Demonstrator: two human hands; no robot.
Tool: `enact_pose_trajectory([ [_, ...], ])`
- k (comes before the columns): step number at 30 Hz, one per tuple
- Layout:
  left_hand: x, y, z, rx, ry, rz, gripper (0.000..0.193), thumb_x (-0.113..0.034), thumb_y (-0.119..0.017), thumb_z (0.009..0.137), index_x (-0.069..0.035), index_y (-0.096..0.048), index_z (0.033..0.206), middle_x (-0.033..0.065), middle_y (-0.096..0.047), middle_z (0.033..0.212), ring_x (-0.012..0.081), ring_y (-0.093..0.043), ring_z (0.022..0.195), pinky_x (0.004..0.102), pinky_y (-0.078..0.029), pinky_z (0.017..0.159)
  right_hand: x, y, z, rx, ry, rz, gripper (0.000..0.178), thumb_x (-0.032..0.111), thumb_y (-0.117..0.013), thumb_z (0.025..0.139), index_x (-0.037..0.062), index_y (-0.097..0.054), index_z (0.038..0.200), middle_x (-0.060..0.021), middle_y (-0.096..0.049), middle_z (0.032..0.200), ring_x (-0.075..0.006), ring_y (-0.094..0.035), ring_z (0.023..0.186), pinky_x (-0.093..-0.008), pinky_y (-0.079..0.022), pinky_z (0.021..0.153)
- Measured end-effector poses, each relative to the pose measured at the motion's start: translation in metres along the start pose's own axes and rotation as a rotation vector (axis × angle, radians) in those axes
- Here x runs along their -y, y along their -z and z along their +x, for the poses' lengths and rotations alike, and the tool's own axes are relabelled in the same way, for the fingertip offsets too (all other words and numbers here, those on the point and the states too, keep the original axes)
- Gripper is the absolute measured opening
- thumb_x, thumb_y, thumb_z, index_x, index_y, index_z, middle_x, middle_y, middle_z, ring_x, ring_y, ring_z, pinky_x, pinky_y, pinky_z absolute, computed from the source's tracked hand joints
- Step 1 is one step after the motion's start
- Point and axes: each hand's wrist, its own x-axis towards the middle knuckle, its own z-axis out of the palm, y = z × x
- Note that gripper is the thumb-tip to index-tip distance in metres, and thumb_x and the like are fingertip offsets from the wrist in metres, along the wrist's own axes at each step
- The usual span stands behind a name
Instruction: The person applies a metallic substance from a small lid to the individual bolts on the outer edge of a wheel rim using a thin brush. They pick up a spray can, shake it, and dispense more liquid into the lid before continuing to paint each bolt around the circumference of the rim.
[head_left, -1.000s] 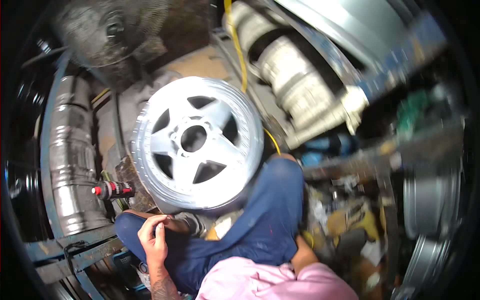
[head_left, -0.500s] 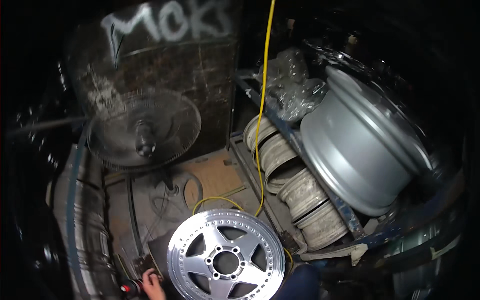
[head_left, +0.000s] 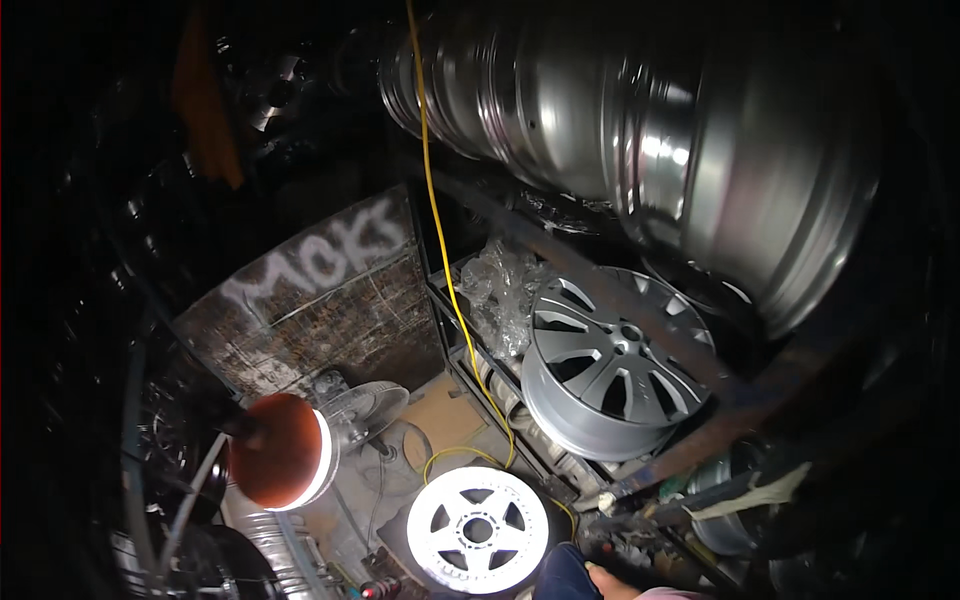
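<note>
The silver alloy wheel rim (head_left: 440, 558) lies face up at the lower middle, with a star of broad spokes and small bolts around its lip. Strong light washes out its face. My right hand (head_left: 610, 583) is at the lower edge, against my dark blue trouser leg (head_left: 562, 574), right of the rim. Only part of it shows, so its grip cannot be made out. My left hand is out of the picture. A tool with a red end (head_left: 380, 589) lies left of the rim, cut by the lower edge.
An orange-red lamp (head_left: 275, 450) glows at left, before a fan (head_left: 365, 412). A yellow cable (head_left: 440, 240) hangs down to the floor. At right, a multi-spoke rim (head_left: 585, 425) sits on a metal rack (head_left: 640, 300), with large rims (head_left: 745, 160) above. A dark painted board (head_left: 330, 310) stands behind.
The view has swung, bringing the lamp and upper rims in. The rim's face is far brighter. My left hand, earlier beside the red-ended tool, is gone from view; my right hand now shows.
</note>
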Motion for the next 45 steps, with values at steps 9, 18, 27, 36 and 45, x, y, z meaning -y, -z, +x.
enact_pose_trajectory([
  [9, 0.005, 0.052, -0.007, 0.750, -0.219, -0.025, 0.026, -0.027, -0.057, 0.092, -0.003, -0.064, 0.099, 0.0055, -0.065, 0.081, 0.0197, -0.060, 0.073, 0.0357, -0.050, 0.066, -0.180, -0.016, -0.164, -0.341, -0.127, 0.704, 0.026, 0.024, -0.060, 0.086, 0.0029, -0.064, 0.100, -0.0094, -0.064, 0.092, -0.0197, -0.058, 0.080, -0.0378, -0.047, 0.070],
  [18, -0.084, 0.026, -0.010, 0.499, -0.045, 0.593, 0.033, -0.033, -0.057, 0.091, -0.004, -0.067, 0.102, 0.0176, -0.070, 0.095, 0.0271, -0.067, 0.095, 0.0363, -0.050, 0.084, -0.269, -0.105, -0.411, -0.059, -0.575, 0.589, 0.029, 0.025, -0.061, 0.086, 0.0041, -0.064, 0.106, -0.0168, -0.066, 0.103, -0.0264, -0.063, 0.088, -0.0405, -0.050, 0.075],
  [27, -0.092, 0.009, -0.073, 0.988, -0.120, 0.600, 0.015, -0.009, -0.063, 0.084, 0.000, -0.069, 0.096, 0.0083, -0.070, 0.086, 0.0137, -0.063, 0.070, 0.0299, -0.050, 0.068, -0.230, -0.156, -0.453, -0.128, -0.592, 0.874, 0.034, 0.030, -0.062, 0.085, 0.0056, -0.064, 0.109, -0.0195, -0.066, 0.104, -0.0313, -0.065, 0.088, -0.0430, -0.051, 0.075],
  [36, -0.181, -0.130, -0.124, 0.845, -0.466, 1.051, 0.051, -0.047, -0.060, 0.085, -0.003, -0.067, 0.061, 0.0121, -0.061, 0.056, 0.0210, -0.060, 0.056, 0.0373, -0.045, 0.057, -0.372, -0.221, -0.439, -0.282, -0.381, 0.800, 0.039, 0.034, -0.063, 0.084, 0.0071, -0.065, 0.111, -0.0222, -0.066, 0.104, -0.0362, -0.066, 0.089, -0.0454, -0.051, 0.075],
  [45, -0.144, -0.488, -0.474, 1.622, -2.029, 1.298, 0.015, -0.023, -0.059, 0.082, -0.008, -0.061, 0.084, 0.0136, -0.061, 0.079, 0.0337, -0.061, 0.076, 0.0434, -0.046, 0.064, -0.606, -0.115, -0.526, -0.601, -1.031, 0.936, 0.046, 0.018, -0.062, 0.087, 0.0066, -0.053, 0.130, -0.0140, -0.066, 0.108, -0.0236, -0.066, 0.088, -0.0333, -0.052, 0.075],
])
